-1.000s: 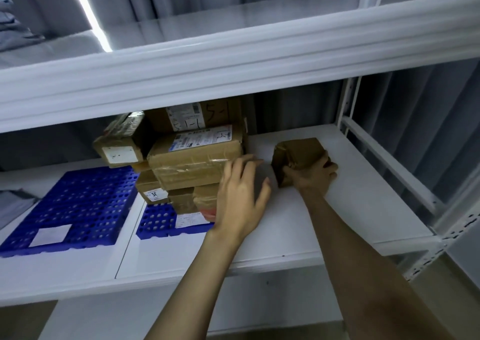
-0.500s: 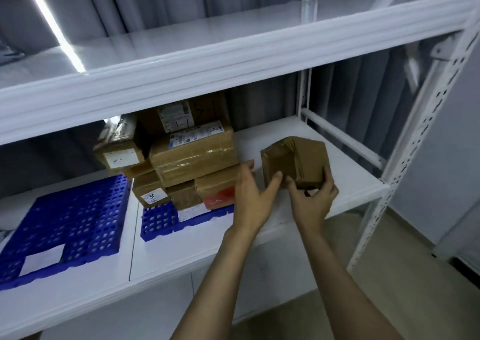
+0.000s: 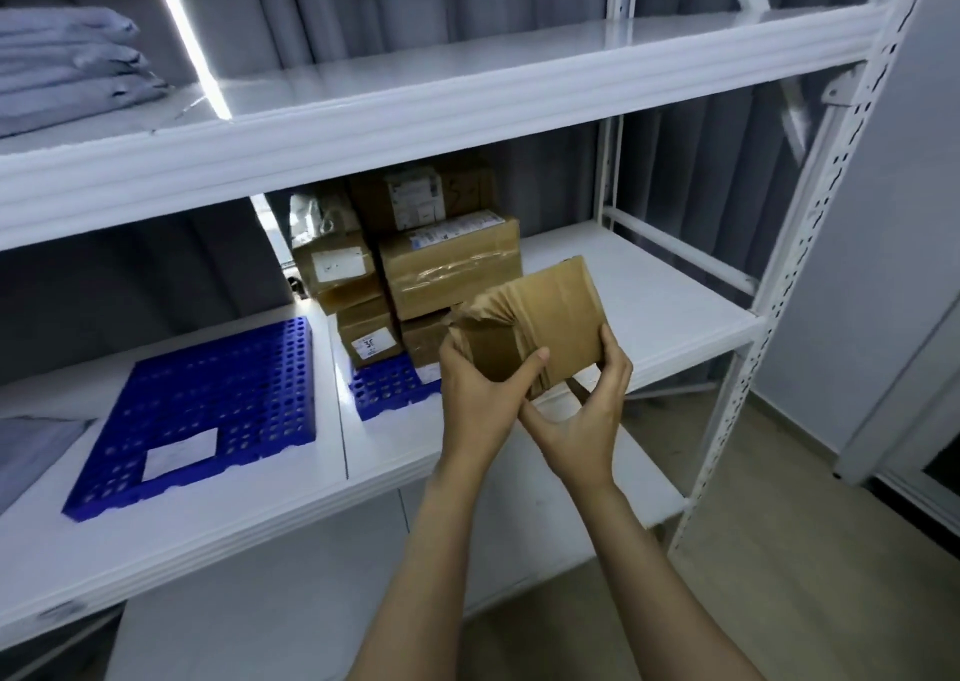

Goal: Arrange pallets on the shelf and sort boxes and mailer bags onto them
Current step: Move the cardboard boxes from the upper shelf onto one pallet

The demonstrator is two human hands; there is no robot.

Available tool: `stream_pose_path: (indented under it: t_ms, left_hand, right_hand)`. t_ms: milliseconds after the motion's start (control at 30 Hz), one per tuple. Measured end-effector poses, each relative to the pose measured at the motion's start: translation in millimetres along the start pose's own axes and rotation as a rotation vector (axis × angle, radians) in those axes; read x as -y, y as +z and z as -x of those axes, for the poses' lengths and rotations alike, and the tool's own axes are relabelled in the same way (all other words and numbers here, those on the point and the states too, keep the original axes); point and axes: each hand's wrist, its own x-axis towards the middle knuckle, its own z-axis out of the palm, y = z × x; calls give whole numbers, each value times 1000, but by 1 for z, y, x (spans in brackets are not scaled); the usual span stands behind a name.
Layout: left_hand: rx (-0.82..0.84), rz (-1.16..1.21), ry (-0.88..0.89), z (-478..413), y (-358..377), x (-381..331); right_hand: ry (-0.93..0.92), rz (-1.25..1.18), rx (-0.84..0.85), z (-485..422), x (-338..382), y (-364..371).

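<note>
Mid-sort: the left hand (image 3: 475, 394) and right hand (image 3: 584, 423) both grip a small taped box (image 3: 556, 316). Next it probably needs placing with the stack (image 3: 449, 269) on the blue pallet (image 3: 384, 390).

Bare shelf (image 3: 649, 285) lies open right of the stacked boxes (image 3: 447, 264), which crowd the small pallet (image 3: 387, 386).
</note>
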Motion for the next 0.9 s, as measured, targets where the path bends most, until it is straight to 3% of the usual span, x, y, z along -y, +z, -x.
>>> stream_pose_path:
  t_ms: [500,700,900]
  left_hand:
    - [-261,204,-153,60,-138,30]
    - [-365,133,-43,68,-172,36]
    - [-209,-99,272,81,-191,57]
  right_hand:
    - [-145,44,325,100,59,54]
    - [129,-149,542,110,70,63]
    - [492,-376,447,103,82,77]
